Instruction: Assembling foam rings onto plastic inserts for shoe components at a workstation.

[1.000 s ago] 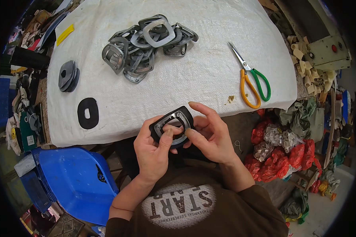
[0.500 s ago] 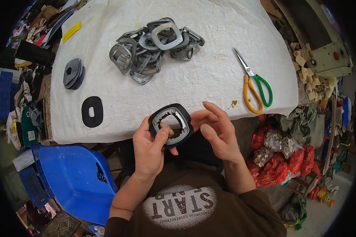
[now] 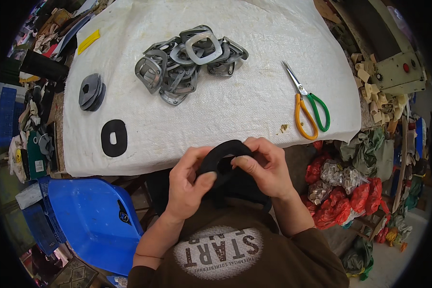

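Both hands grip a rounded-square frame covered in black material (image 3: 229, 150) just off the table's near edge. My left hand (image 3: 186, 183) pinches its left side, thumb on the face turned toward me. On the right side, my right hand (image 3: 269, 168) holds it, the thumb pressed at its inner rim. The grey metal seen earlier on this piece is hidden now. Farther back lies a pile of grey metal frames (image 3: 204, 49). One flat black ring-shaped pad (image 3: 121, 138) rests at the table's near left, with a small stack of dark grey pads (image 3: 90, 93) beyond it.
Scissors with one orange and one green handle (image 3: 303, 93) lie on the right of the white-covered table (image 3: 269, 38). A yellow strip (image 3: 88, 42) is at the far left. Below the left edge stands a blue plastic chair (image 3: 81, 216); red bags (image 3: 331, 204) are heaped at the right.
My right hand has closed on the frame, which it was apart from before. The frame has tilted so its black covering shows instead of its metal face.
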A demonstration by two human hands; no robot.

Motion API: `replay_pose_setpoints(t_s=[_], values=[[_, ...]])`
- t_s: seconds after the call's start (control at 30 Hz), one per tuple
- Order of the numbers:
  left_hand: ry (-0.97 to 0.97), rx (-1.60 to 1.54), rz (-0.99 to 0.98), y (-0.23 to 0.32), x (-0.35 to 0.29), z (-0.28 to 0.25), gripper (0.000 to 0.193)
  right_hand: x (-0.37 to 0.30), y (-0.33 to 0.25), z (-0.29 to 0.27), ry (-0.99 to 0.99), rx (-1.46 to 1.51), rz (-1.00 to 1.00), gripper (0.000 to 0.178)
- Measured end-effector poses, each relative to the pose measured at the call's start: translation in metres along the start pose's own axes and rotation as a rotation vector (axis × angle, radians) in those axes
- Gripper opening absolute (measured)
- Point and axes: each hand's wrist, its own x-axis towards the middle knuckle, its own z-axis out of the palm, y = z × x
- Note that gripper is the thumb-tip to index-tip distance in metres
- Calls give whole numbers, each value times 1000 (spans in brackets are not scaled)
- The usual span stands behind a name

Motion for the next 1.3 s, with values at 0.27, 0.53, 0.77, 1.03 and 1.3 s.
replay_pose_setpoints(t_s=[0.27,0.53,0.77,1.03,1.3], values=[[164,286,-6,8,-4,5,11,5,2,3,16,-44,-36,14],[183,241,19,1,-1,8,10,-2,1,13,55,195,104,13],[211,133,-129,10,-3,10,11,-5,11,23,130,-89,-321,8],[324,91,-112,8,-1,2,12,-4,13,13,-7,235,31,12],[259,-97,-151,6,-1,4,14,-8,17,19,23,277,37,9]])
